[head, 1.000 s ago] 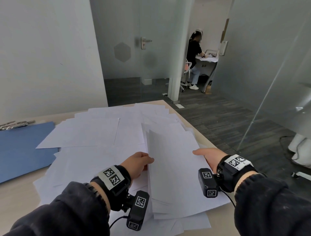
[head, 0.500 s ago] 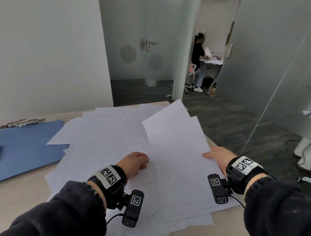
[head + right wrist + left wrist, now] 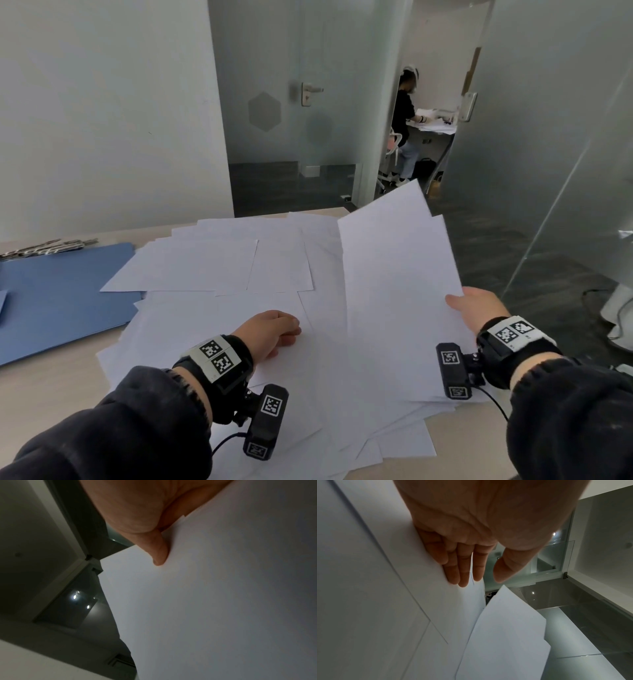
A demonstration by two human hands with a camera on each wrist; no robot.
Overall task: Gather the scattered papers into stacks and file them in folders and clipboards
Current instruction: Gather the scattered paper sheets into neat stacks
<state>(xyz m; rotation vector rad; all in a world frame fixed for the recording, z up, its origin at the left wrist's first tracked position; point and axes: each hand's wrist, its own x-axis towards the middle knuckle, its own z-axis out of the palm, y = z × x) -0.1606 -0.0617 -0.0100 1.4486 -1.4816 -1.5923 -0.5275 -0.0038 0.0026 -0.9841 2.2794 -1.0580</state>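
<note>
Held sheets: we see a small stack of white papers (image 3: 394,291) pinched at its right edge by the right hand (image 3: 474,308), its far corner lifted off the pile and tilted up.
Right hand: in our head view the thumb lies on top of the stack and the fingers are hidden under it; our right wrist view shows the thumb (image 3: 158,550) pressed flat on the paper (image 3: 223,588) and the stepped edges of at least two sheets by the palm, which the head view does not resolve.
Left hand: from the head view the left hand (image 3: 270,334) sits knuckles-up on the pile, and the fingers look tucked; our left wrist view corrects this, showing the fingers (image 3: 453,563) straight and together, laid on a sheet, the thumb held free in the air, gripping nothing.
Scattered papers: the loose white sheets (image 3: 212,267) spread under and beyond the left hand, overlapping at many angles; the left wrist view shows the raised stack's corner (image 3: 508,635) just past the fingertips.
Folder: a blue folder (image 3: 58,294) lies well left of the left hand, its right edge under the sheets.
Clips: metal clips (image 3: 44,247) show at the folder's far edge; only the head view shows them.
Table: the light wooden table (image 3: 44,387) shows bare nearest the left sleeve.
</note>
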